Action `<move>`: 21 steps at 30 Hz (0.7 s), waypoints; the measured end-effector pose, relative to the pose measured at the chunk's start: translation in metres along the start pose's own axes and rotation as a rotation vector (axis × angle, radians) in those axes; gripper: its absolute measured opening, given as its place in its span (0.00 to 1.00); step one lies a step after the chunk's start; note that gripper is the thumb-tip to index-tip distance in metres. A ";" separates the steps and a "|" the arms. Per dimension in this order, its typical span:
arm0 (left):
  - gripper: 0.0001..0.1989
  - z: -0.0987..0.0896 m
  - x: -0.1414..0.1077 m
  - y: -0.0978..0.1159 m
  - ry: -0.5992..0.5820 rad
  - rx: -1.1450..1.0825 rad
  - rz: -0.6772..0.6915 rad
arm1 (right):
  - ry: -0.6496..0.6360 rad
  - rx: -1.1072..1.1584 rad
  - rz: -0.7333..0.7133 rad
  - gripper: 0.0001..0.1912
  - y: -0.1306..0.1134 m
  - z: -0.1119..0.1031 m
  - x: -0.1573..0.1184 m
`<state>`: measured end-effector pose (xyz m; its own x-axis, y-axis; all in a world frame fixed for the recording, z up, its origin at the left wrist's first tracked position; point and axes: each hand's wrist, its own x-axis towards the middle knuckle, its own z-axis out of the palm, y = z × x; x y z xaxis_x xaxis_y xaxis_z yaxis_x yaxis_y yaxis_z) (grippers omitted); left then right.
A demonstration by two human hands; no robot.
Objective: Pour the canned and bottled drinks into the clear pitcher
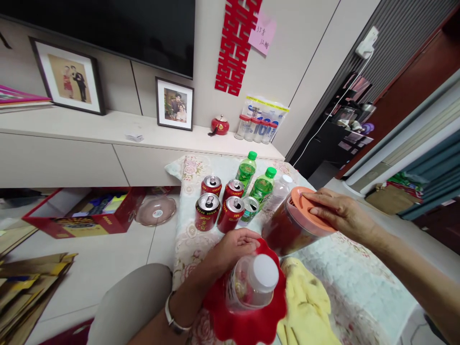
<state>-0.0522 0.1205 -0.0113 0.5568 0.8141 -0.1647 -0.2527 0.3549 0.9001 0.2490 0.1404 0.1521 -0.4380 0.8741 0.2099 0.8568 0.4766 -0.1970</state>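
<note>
My right hand [332, 211] is closed on the orange lid [309, 207] of a clear plastic container [278, 230] with dark reddish contents. The container leans to the left above the table. My left hand [235, 247] rests with its fingers together at the far rim of a red scalloped plate [247, 328], beside the container's base; its thumb is hard to see. On that plate is a clear jar [247, 287] with a white cap and small items inside. A yellow glove or cloth [305, 302] lies to the plate's right.
Beyond my hands stand several opened cans [207, 215], two green-capped bottles [264, 184] and a white-capped clear bottle [278, 194]. A floral cloth [189, 239] covers the table. Behind is a white cabinet [143, 158]. A red box [79, 220] and flattened cardboard [32, 282] lie on the floor.
</note>
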 end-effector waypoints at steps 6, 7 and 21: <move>0.25 0.001 0.000 -0.002 0.002 0.000 0.011 | 0.006 -0.054 0.047 0.28 -0.011 -0.004 -0.002; 0.24 0.001 0.000 -0.001 0.002 0.001 0.015 | 0.005 -0.069 0.059 0.27 -0.015 -0.005 -0.003; 0.29 -0.008 0.001 -0.008 0.022 0.040 0.085 | 0.188 0.060 0.019 0.22 -0.025 0.017 -0.020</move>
<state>-0.0559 0.1223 -0.0214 0.5170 0.8507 -0.0955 -0.2666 0.2660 0.9264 0.2319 0.1122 0.1368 -0.3587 0.8526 0.3799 0.8440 0.4702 -0.2582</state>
